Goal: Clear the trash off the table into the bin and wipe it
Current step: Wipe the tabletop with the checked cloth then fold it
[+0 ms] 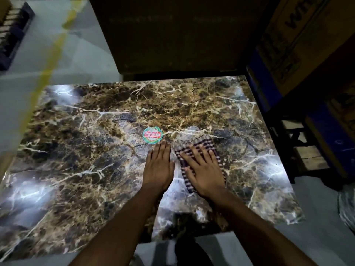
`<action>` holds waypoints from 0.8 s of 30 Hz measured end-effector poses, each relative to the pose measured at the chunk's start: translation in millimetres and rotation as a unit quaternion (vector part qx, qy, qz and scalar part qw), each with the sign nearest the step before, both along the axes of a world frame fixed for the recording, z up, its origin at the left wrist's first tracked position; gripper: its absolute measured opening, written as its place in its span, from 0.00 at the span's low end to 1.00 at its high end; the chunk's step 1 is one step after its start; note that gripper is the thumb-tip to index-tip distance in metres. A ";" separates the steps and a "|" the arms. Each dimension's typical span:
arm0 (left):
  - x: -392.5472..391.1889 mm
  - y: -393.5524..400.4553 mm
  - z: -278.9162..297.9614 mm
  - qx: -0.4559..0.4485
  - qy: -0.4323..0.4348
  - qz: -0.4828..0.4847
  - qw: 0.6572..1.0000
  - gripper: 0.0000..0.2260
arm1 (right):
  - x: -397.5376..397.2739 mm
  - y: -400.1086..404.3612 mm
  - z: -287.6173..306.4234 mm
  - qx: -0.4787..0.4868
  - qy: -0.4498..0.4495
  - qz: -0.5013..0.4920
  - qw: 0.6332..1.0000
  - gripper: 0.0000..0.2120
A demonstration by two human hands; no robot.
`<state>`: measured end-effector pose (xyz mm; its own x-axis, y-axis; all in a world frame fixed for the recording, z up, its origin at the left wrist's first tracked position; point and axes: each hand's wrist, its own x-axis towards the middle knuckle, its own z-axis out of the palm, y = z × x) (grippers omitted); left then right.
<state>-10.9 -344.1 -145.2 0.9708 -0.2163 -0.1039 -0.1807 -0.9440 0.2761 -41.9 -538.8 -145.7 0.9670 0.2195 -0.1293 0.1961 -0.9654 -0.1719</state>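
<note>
Marbled brown stone with white veins forms the top of the desk (76, 150), seen from above with glare patches at its left and right edges. Two bare forearms reach in from the near edge. Left hand (158, 167): flat on the bare surface, palm down, fingers straight and together; its grip is spread wide and has hold of nothing. Right hand (204, 169): just beside the left, palm down with fingers spread, pressing flat on a checked cloth (199, 144) rather than closing around it. The cloth, dark with pale checks, lies on the desk right of centre and shows beyond and on either side of the fingers. Just beyond the left fingertips sits a round sticker (153, 134), green with a red band of lettering. Past the far edge stand dark cardboard boxes (172, 35); more boxes (307, 45) rise at the right.
</note>
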 end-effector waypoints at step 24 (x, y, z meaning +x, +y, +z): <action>149.5 -17.5 -1.5 -0.021 -0.029 0.048 0.998 0.25 | 197.1 -12.6 1.7 0.012 0.007 -0.025 1.000 0.30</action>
